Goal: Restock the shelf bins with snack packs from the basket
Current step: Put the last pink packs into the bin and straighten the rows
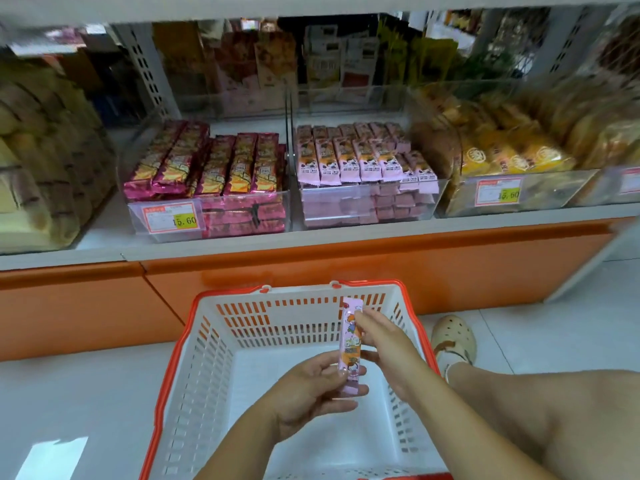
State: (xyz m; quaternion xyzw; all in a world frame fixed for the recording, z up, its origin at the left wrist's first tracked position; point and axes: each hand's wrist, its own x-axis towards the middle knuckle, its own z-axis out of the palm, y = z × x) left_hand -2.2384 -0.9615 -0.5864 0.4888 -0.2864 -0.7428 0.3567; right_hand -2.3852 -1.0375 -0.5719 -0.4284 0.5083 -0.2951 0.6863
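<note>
A long pale pink snack pack (351, 344) stands upright above the white basket (221, 344) with an orange rim, which sits on the floor and shows no other packs inside. My left hand (311, 389) grips the pack's lower half. My right hand (384, 337) pinches its upper half from the right. On the shelf above, a clear bin (367, 202) holds rows of matching pale pink packs, and a clear bin (214, 216) to its left holds dark pink and gold packs.
Clear bins of yellow bread packs (512, 157) stand at the right and beige packs (41, 174) at the left. An orange shelf base (311, 268) runs behind the basket. My foot in a beige clog (453, 337) rests right of the basket on the white floor.
</note>
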